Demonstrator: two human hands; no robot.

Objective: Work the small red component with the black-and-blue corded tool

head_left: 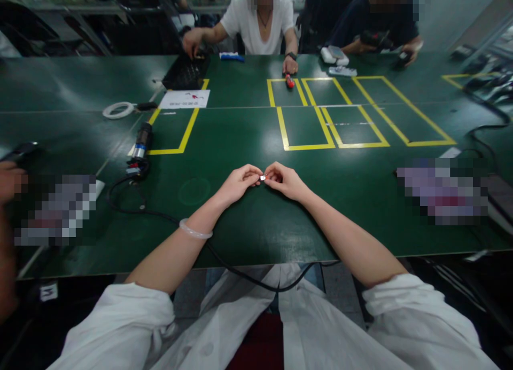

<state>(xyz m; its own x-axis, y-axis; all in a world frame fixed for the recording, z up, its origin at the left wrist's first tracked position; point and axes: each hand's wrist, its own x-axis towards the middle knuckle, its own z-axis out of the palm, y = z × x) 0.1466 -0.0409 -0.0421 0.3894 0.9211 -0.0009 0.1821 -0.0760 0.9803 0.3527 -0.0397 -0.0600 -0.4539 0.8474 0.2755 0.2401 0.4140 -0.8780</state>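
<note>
My left hand and my right hand meet over the middle of the green table. Both pinch a tiny white and metallic part between fingertips, each hand from its own side. What the part is cannot be made out. A pale bangle circles my left wrist. Both forearms rest on the table, with white sleeves at the near edge.
A black cable runs from a cylindrical tool under my left arm. Yellow tape boxes mark the far table. A white tape ring and a paper sheet lie at the left. Two people sit opposite.
</note>
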